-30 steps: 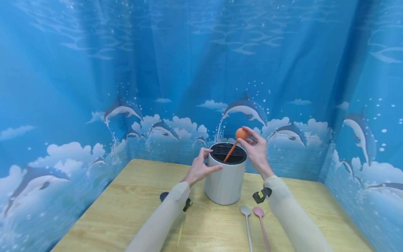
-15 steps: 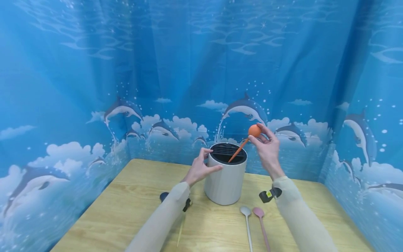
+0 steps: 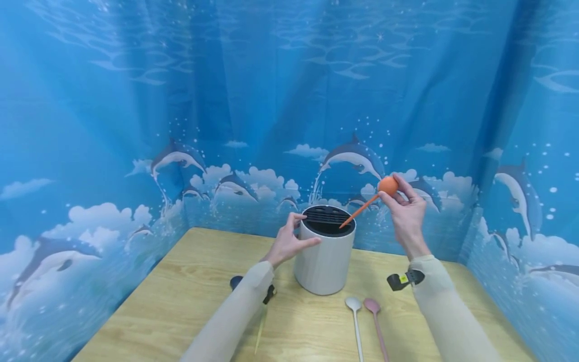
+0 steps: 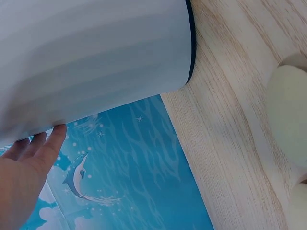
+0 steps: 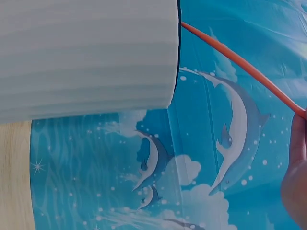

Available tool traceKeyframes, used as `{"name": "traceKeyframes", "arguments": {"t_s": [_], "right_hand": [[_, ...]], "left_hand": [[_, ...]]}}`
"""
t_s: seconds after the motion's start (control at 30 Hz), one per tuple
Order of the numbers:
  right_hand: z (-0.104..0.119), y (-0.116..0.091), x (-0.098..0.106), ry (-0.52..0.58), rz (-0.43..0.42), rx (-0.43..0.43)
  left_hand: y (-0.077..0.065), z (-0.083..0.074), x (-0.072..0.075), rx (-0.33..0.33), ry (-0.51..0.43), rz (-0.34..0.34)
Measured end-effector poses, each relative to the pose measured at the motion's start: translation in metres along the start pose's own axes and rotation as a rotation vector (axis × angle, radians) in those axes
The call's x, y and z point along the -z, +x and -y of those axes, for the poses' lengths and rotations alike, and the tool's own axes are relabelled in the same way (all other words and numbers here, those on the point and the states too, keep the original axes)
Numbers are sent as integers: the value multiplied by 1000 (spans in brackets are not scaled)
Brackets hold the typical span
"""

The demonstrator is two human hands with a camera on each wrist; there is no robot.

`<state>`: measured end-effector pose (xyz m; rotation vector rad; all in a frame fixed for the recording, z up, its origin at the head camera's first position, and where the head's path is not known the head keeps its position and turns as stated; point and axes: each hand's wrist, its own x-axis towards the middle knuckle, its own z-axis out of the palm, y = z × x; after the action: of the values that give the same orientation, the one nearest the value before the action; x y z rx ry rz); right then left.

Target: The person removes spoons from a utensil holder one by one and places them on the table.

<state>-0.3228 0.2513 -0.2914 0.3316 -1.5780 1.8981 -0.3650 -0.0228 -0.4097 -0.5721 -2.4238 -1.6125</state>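
A white round utensil holder (image 3: 323,266) with a black slotted top (image 3: 326,216) stands upright on the table. My left hand (image 3: 287,244) rests against its left side near the rim, thumb across the front, fingers spread. In the left wrist view, those fingers (image 4: 50,146) touch its wall. With my right hand (image 3: 407,211) I pinch an orange spoon (image 3: 359,211) by its round bowl. The handle slants down left, its tip over the opening's right part. In the right wrist view, the handle (image 5: 244,64) reaches the rim; how deep its tip sits is hidden.
A grey spoon (image 3: 355,322) and a pink spoon (image 3: 376,322) lie side by side in front of the holder. Under my left sleeve lie a dark blue bowl end (image 3: 235,282) and a thin yellowish stick (image 3: 261,329), partly hidden. A dolphin-print curtain (image 3: 271,110) surrounds the wooden table (image 3: 181,281).
My right hand has moved right and slightly up with the spoon, which now leans more and shows more handle outside the opening. My left hand and the holder have stayed put.
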Motion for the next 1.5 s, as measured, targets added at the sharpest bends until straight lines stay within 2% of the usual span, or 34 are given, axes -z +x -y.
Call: {"name": "traceKeyframes", "arguments": {"t_s": [0.17, 0.3, 0.53, 0.77, 0.93, 1.17, 1.5], "right_hand": [[1, 2, 7, 44, -12, -39], [0, 1, 13, 35, -18, -85], [-7, -6, 24, 36, 49, -158], [-20, -14, 35, -23, 111, -195], [-29, -19, 41, -15, 144, -233], [-40, -25, 51, -117, 220, -286], [-51, -33, 61, -231, 258, -338]], "left_hand": [[1, 0, 1, -14, 2, -6], [1, -1, 1, -16, 1, -3], [2, -1, 1, -23, -5, 5], [1, 1, 1, -19, 7, 2], [0, 0, 2, -20, 8, -3], [0, -1, 3, -11, 3, -1], [0, -1, 1, -4, 13, -3]]}}
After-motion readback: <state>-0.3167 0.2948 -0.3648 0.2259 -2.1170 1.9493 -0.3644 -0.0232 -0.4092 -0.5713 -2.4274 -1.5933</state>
